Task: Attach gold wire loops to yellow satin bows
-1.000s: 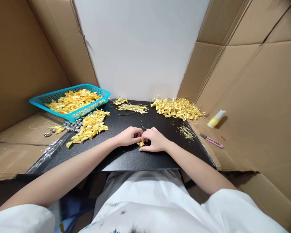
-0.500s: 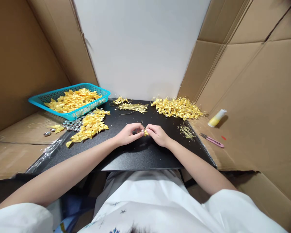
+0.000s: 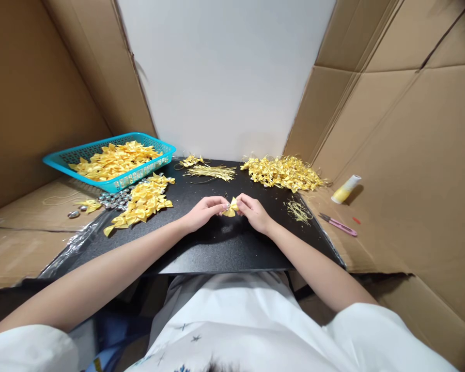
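Observation:
A yellow ribbon bow (image 3: 230, 209) is held between my two hands above the black tabletop (image 3: 213, 253). My left hand (image 3: 208, 211) pinches its left side between thumb and fingers. On the bow's right side, my right hand (image 3: 253, 213) grips the ribbon with fingertips closed. A thin dark loop of cord shows just above the bow; whether it is tied on, I cannot tell. Left of my hands lies a pile of yellow bows (image 3: 141, 204), with silver beads (image 3: 116, 199) beside it. Beyond my hands is a bundle of gold cords (image 3: 211, 172).
A blue basket (image 3: 114, 184) of yellow bows stands at the left. Corded bows (image 3: 282, 173) are heaped at the back right, near cord scraps (image 3: 299, 211). Pink thread snips (image 3: 339, 225) and a yellow-white thread cone (image 3: 345, 189) rest on the cardboard (image 3: 418, 170) at the right.
The bow has come into fuller view between my hands, its ribbon spread wider. My right fingers have shifted slightly right and up. The piles look the same.

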A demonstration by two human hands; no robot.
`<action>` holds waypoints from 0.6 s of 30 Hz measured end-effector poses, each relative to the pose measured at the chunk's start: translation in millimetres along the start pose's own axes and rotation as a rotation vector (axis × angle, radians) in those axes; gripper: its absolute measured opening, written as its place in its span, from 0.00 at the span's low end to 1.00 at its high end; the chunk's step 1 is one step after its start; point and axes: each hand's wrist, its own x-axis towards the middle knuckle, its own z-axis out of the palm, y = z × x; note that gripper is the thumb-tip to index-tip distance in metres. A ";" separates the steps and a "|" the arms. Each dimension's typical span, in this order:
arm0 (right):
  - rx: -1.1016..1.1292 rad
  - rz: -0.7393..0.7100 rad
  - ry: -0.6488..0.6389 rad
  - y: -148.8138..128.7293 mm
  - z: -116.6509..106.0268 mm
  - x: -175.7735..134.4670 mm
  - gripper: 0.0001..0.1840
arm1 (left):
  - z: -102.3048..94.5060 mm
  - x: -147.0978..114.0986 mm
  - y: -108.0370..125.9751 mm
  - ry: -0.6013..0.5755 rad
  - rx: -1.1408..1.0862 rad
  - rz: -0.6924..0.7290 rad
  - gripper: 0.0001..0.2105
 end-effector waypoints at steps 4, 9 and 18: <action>0.044 0.005 -0.047 1.3 2.0 -0.2 0.19 | 0.7 0.5 -0.6 0.005 -0.027 0.005 0.13; 0.117 0.038 -0.071 2.4 3.0 0.3 0.19 | -0.6 1.5 -2.2 0.001 -0.038 0.017 0.14; 0.271 0.051 -0.083 5.3 1.7 4.0 0.18 | -1.1 0.7 -1.1 -0.067 -0.050 0.024 0.10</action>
